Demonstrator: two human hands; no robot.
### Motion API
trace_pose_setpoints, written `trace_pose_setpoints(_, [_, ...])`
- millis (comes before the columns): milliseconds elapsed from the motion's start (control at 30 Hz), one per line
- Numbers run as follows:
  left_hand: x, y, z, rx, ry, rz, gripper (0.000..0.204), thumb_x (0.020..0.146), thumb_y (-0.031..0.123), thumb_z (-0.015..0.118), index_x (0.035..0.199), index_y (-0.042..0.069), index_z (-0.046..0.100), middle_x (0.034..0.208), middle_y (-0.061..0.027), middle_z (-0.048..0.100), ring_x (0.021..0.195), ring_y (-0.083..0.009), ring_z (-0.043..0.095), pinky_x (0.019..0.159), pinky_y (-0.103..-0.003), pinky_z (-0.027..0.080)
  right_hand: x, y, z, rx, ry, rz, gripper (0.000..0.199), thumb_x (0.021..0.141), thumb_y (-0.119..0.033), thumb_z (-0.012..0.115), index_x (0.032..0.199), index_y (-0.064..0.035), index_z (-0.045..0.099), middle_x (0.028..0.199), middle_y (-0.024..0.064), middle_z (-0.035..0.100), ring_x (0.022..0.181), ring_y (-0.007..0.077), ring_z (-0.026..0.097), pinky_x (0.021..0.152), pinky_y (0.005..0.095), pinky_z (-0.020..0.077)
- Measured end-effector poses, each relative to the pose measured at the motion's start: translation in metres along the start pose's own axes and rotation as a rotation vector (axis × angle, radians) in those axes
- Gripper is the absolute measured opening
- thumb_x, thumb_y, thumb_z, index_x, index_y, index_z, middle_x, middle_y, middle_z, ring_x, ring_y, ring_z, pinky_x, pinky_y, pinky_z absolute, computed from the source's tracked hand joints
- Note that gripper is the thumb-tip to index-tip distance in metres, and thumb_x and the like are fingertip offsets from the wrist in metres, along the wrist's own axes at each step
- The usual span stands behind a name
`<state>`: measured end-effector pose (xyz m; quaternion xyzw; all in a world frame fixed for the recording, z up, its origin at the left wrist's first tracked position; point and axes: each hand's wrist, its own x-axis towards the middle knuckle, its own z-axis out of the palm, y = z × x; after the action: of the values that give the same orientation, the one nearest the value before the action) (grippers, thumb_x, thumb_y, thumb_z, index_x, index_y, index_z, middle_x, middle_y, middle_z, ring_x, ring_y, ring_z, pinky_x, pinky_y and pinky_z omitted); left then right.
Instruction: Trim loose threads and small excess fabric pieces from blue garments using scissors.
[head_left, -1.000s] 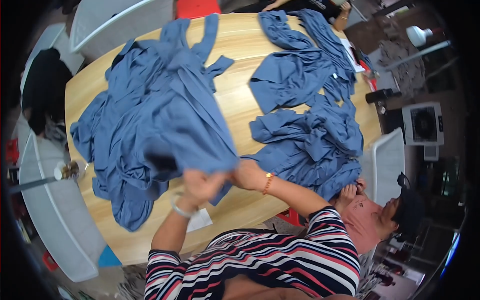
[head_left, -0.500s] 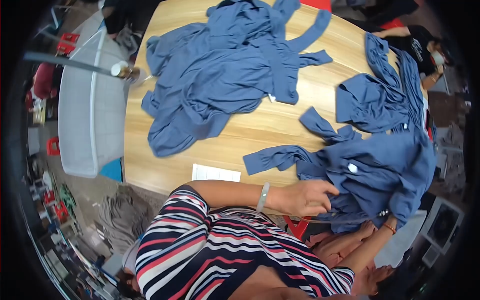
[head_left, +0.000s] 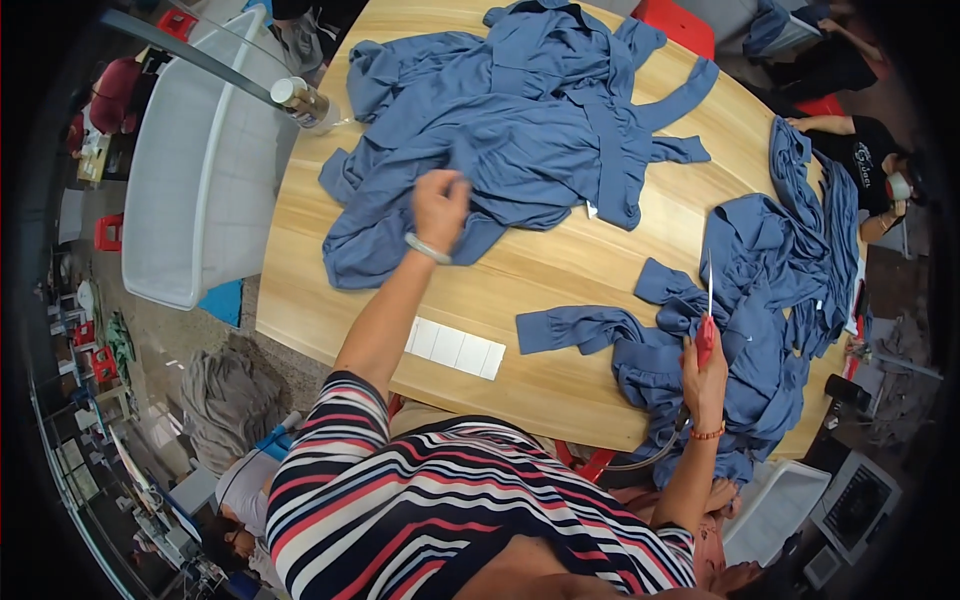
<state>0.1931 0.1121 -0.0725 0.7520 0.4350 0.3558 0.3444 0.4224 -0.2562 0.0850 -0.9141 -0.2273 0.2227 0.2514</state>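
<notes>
Pale wood-grain table: white paper strip along near edge. Right hand closed round red-handled, thin-bladed tool, over rumpled blue fabric garments toward right edge. Left hand blurred above blue fabric heap toward left edge; cannot tell grip. White plastic tub outside left edge; red stool at far edge.

Left of centre, the left hand is blurred, its fingers smeared, so whether it touches the blue garments beneath cannot be told. Right of centre, the right hand hides part of the handle of a red-handled tool, whose thin blade is too small to identify. At lower right, the person's arm covers much of a co-worker. The top edge cuts off the table.
</notes>
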Motion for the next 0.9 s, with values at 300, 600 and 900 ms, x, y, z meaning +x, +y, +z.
trace_pose_setpoints(300, [-0.128,0.050,0.011,0.010,-0.718,0.205,0.026,0.070,0.015,0.074,0.092,0.006,0.063,0.087,-0.0087,0.059,0.090,-0.0306,0.056,0.082,-0.041,0.041,0.018,-0.029,0.025,-0.009,-0.105,-0.050,0.043,0.089,-0.022,0.059,0.130,-0.0110,0.049,0.083,0.0194,0.065,0.078,0.0345,0.066,0.069,0.0399,0.0502])
trace_pose_setpoints(600, [-0.074,0.059,0.027,0.576,-0.419,0.158,0.067,0.072,0.017,0.073,0.133,0.012,0.045,0.149,-0.0265,0.017,0.134,-0.0552,0.015,0.099,-0.054,0.037,0.006,-0.049,0.052,-0.156,-0.255,-0.135,0.047,0.088,-0.030,0.060,0.130,-0.0137,0.048,0.093,0.0265,0.063,0.089,0.0457,0.060,0.076,0.0494,0.0476])
trace_pose_setpoints(900, [-0.069,0.063,-0.009,0.385,-0.320,0.443,0.040,0.074,0.003,0.064,0.114,0.006,0.059,0.121,-0.0203,0.052,0.116,-0.0386,0.048,0.093,-0.047,0.042,0.002,-0.027,0.065,-0.158,-0.398,-0.216,0.049,0.088,-0.031,0.059,0.130,-0.0095,0.046,0.086,0.0246,0.065,0.081,0.0436,0.062,0.074,0.0493,0.0491])
